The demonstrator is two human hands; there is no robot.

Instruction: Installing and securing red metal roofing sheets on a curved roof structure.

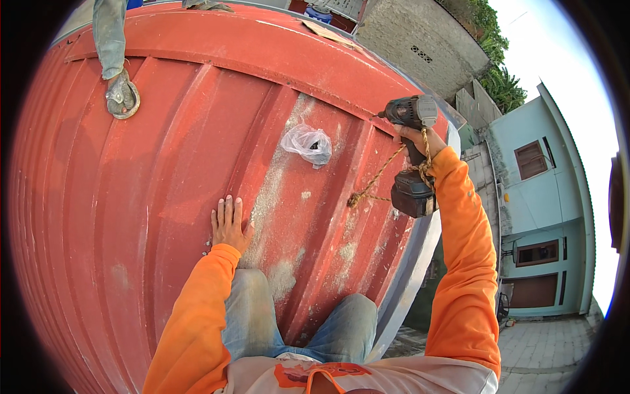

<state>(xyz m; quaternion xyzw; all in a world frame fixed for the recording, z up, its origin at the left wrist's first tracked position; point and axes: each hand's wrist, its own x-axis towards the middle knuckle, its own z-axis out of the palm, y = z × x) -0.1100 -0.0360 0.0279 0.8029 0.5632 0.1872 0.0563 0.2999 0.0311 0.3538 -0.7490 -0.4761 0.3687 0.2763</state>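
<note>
My right hand (412, 136) is closed round the grip of a dark cordless drill (408, 111), held out over the right side of the red metal roof (216, 125). The drill's nose points left, close to the edge of the ridge cap, though I cannot tell if it touches. A twisted rope (380, 174) is tied round the tool and hangs to a knot on its left. My left hand (230, 223) lies flat on the sheet, fingers spread, holding nothing. Between the hands sits a clear plastic bag (308, 143) with something dark inside.
Another person's leg (109, 39) and sandalled foot (123, 95) stand on the roof at upper left. Raised ribs cross the sheets. The roof ends at a pale edge (410, 269) on my right, with paved ground (551, 348) and a light blue house (538, 203) below.
</note>
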